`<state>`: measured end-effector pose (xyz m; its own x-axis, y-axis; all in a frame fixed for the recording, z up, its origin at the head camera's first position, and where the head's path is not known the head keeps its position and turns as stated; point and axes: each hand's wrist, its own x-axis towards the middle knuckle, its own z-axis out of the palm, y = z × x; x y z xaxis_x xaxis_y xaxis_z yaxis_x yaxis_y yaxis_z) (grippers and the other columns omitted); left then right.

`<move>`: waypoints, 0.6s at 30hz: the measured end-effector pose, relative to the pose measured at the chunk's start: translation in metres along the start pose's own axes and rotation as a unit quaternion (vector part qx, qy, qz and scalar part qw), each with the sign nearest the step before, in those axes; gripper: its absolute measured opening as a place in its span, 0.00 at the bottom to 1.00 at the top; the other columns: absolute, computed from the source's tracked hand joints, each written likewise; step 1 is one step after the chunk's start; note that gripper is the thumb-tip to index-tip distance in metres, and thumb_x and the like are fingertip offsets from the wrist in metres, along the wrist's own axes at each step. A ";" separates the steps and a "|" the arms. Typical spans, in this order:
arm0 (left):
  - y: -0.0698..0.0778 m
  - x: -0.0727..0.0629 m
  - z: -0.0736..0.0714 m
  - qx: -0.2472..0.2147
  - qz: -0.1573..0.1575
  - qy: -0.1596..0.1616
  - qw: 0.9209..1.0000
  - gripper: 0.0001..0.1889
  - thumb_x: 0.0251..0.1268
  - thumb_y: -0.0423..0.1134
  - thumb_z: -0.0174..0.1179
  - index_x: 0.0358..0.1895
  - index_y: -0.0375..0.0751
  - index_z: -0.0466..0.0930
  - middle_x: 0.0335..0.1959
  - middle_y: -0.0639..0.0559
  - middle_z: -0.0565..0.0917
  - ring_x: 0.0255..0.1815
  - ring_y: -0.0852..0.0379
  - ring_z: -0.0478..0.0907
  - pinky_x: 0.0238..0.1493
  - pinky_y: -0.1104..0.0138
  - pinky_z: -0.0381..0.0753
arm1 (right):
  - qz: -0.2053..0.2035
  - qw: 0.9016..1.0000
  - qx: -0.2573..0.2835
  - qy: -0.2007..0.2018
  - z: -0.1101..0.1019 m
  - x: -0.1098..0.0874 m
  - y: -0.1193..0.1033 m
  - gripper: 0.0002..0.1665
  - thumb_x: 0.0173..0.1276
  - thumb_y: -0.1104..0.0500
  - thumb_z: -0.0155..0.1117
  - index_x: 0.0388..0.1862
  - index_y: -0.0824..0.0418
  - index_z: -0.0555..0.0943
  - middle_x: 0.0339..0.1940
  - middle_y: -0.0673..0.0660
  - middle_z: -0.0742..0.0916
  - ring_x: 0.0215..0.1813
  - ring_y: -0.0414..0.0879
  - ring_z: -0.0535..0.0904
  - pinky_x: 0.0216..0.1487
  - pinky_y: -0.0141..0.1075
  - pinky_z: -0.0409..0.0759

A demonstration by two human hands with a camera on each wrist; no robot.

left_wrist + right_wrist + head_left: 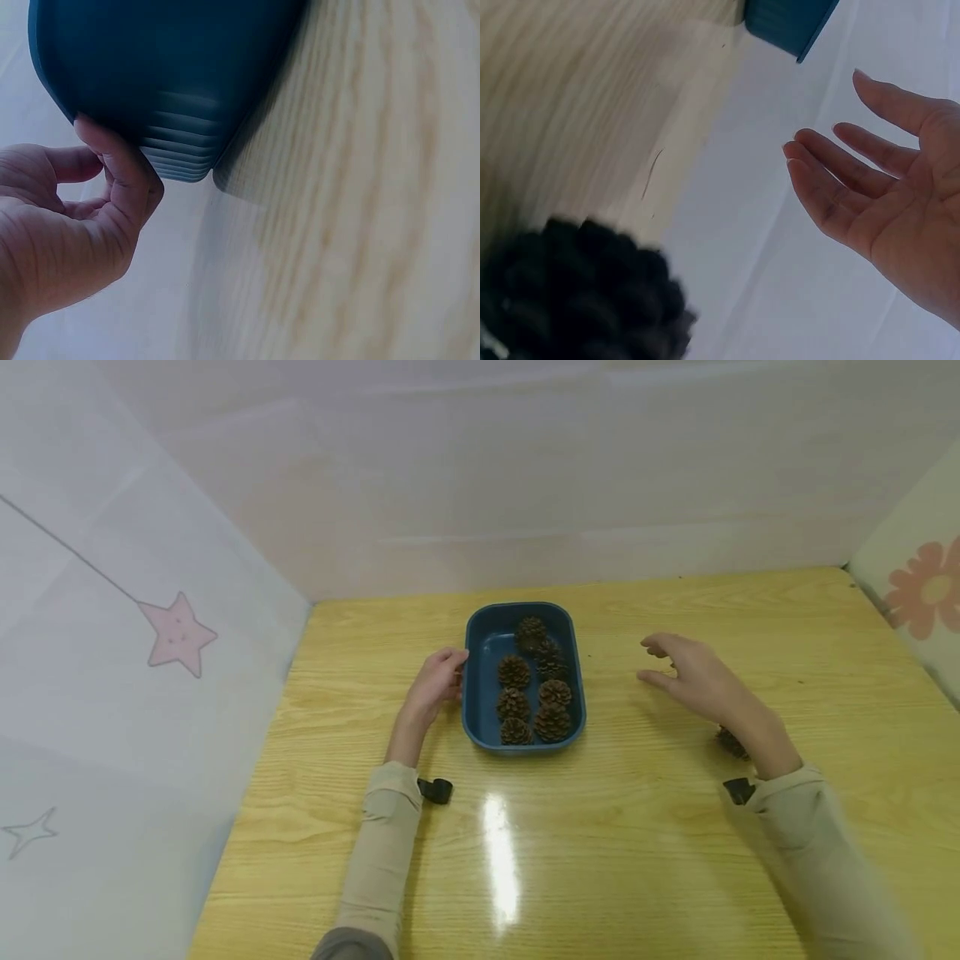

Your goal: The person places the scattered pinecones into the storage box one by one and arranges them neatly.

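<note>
A dark blue rectangular bin [486,647] stands on the table, with several brown pine cones [513,672] inside it. My left hand [437,678] is at the bin's left side. In the left wrist view its bent fingers [131,180] touch the outside near the rim, and none reach inside. To the right of the bin, my right hand [693,672] hovers over the table, fingers spread in a loose curve, holding nothing. One more pine cone [729,742] lies on the table beneath the right wrist, partly hidden by it. That pine cone [585,292] looms dark and blurred in the right wrist view.
The light wooden table [600,843] runs back to a pale wall covering [480,485]. Another covering with a pink star [180,635] borders the left side, and one with an orange flower [930,589] the right. Dark wrist mounts [437,791] sit on both forearms.
</note>
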<state>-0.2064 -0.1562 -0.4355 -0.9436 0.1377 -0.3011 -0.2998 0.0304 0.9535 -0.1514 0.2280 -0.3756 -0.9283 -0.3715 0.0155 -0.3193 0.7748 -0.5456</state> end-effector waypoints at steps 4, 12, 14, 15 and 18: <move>0.000 0.000 -0.001 0.000 -0.003 0.000 1.000 0.12 0.84 0.44 0.50 0.44 0.38 0.73 0.32 0.50 0.74 0.24 0.58 0.70 0.25 0.69 0.72 | 0.006 1.000 -0.002 -0.004 -0.004 -0.011 0.011 0.30 0.78 0.60 0.63 0.70 0.76 0.69 0.65 0.76 0.78 0.65 0.71 0.75 0.60 0.65 0.75; 0.000 0.000 0.000 -0.003 -0.005 0.000 1.000 0.12 0.84 0.44 0.50 0.43 0.38 0.73 0.32 0.50 0.74 0.24 0.58 0.71 0.25 0.69 0.72 | 0.036 0.999 -0.003 -0.030 -0.009 -0.033 0.033 0.32 0.79 0.57 0.62 0.71 0.78 0.67 0.64 0.80 0.77 0.65 0.74 0.73 0.58 0.66 0.75; 0.000 0.000 0.000 -0.006 -0.005 0.000 1.000 0.12 0.84 0.44 0.50 0.43 0.39 0.73 0.31 0.50 0.74 0.24 0.58 0.71 0.25 0.69 0.72 | 0.040 0.999 -0.004 -0.034 -0.010 -0.039 0.040 0.33 0.80 0.56 0.62 0.71 0.78 0.66 0.63 0.80 0.77 0.65 0.74 0.74 0.57 0.66 0.76; 0.000 0.000 0.000 -0.007 -0.005 0.000 1.000 0.12 0.84 0.44 0.51 0.42 0.39 0.73 0.32 0.50 0.74 0.24 0.58 0.71 0.25 0.69 0.72 | 0.043 0.998 -0.005 -0.036 -0.010 -0.042 0.043 0.34 0.80 0.56 0.62 0.71 0.79 0.66 0.63 0.81 0.77 0.64 0.74 0.74 0.56 0.67 0.76; 0.000 0.000 -0.001 -0.008 -0.006 0.000 1.000 0.12 0.84 0.44 0.51 0.41 0.39 0.72 0.31 0.50 0.74 0.24 0.58 0.71 0.25 0.69 0.72 | 0.049 0.998 -0.002 -0.038 -0.011 -0.051 0.052 0.34 0.81 0.55 0.61 0.72 0.79 0.65 0.63 0.82 0.76 0.64 0.75 0.73 0.55 0.67 0.76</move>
<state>-0.2066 -0.1567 -0.4357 -0.9402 0.1370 -0.3120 -0.3128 0.0163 0.9497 -0.1226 0.2934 -0.3953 -0.9379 -0.3314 -0.1021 -0.2281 0.8113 -0.5383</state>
